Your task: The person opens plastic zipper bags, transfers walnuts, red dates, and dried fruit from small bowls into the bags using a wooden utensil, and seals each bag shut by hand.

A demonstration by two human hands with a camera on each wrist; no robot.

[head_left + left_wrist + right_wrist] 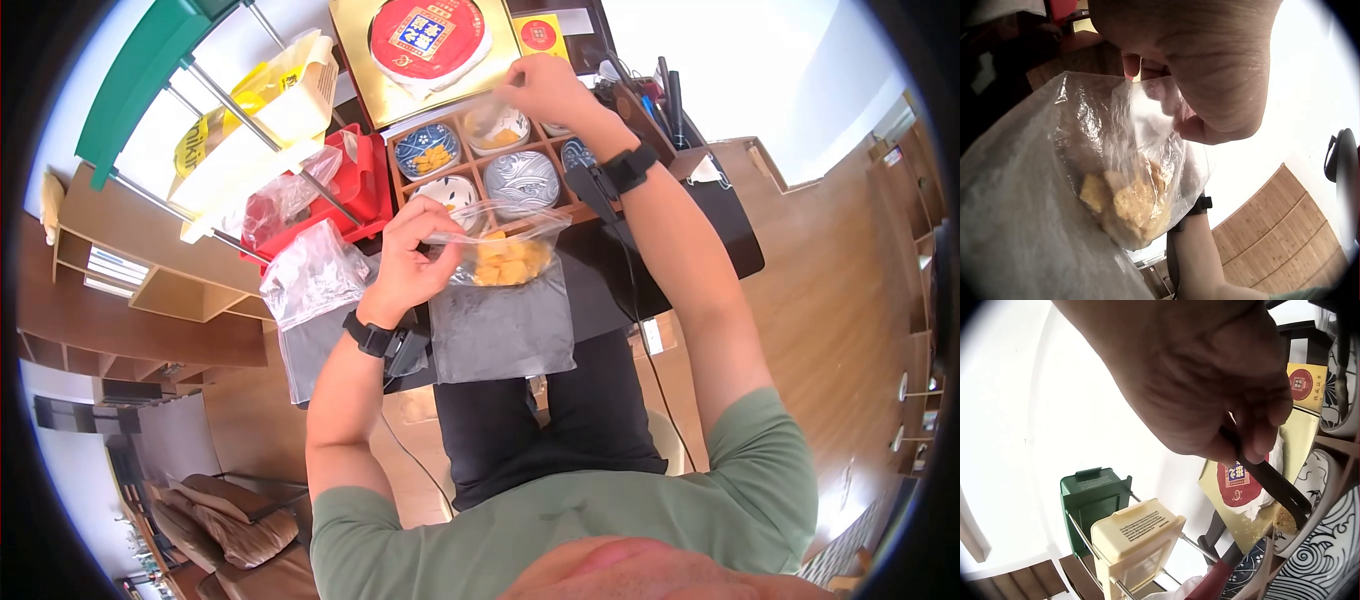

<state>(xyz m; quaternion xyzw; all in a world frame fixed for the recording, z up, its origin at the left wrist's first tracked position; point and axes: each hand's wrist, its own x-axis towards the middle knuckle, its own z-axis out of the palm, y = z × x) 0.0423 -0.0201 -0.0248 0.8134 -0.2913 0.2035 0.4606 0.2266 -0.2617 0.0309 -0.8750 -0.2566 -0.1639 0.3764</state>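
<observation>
My left hand (405, 262) pinches the upper edge of a clear plastic bag (503, 335). Yellow chunks (512, 262) lie bunched inside it, and the left wrist view shows their rough, crumbly faces through the film. Over the back row of a divided wooden box, my right hand (550, 92) holds dark tongs (1272, 484) between thumb and fingers. The tongs' tips reach into a white patterned bowl (1315, 478), right at a golden-brown piece (1285, 520). Beside it, a blue patterned bowl (427, 152) contains several yellow pieces.
More bowls, among them a grey wave-patterned one (522, 180), fill the wooden box (480, 165). Behind stands a gold box (350, 45) with a red round package (430, 40). At left are a red bin (372, 175), a green-and-cream rack (135, 75) and another plastic bag (318, 275).
</observation>
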